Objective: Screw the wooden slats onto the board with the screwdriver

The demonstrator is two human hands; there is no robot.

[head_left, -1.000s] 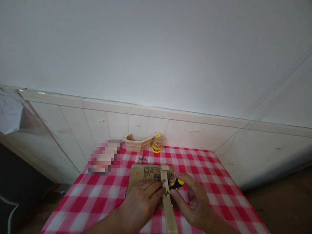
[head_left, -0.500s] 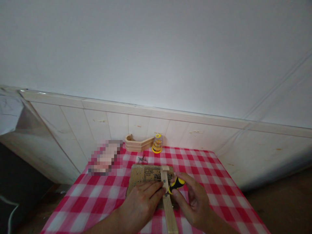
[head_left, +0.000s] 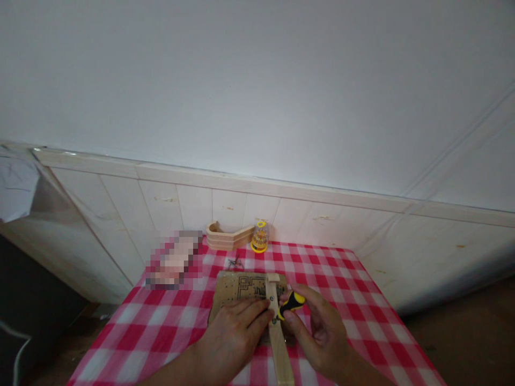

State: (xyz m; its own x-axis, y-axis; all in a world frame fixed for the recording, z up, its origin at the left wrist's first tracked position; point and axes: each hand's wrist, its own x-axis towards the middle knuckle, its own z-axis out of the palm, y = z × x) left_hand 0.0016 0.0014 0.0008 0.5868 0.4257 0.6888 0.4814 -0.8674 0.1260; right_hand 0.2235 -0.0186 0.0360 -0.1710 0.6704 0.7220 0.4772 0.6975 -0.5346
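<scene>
1. No word, number, brand or sign can be read.
2. Brown board [head_left: 227,292], between the left and right edges of the tabletop [head_left: 374,321]: black markings [head_left: 243,281], some in squared lines near its far side, others in dense strokes; partly covered, and too small to make out as letters or figures.
3. White sheet [head_left: 16,187], beyond the tabletop's left edge: faint dark lines, illegible.
4. Pixelated patch [head_left: 175,262], by the tabletop's far left corner: any print there is hidden.

The strip [head_left: 280,348] lies on the board [head_left: 229,292], loose hardware [head_left: 235,262] behind the board.
</scene>
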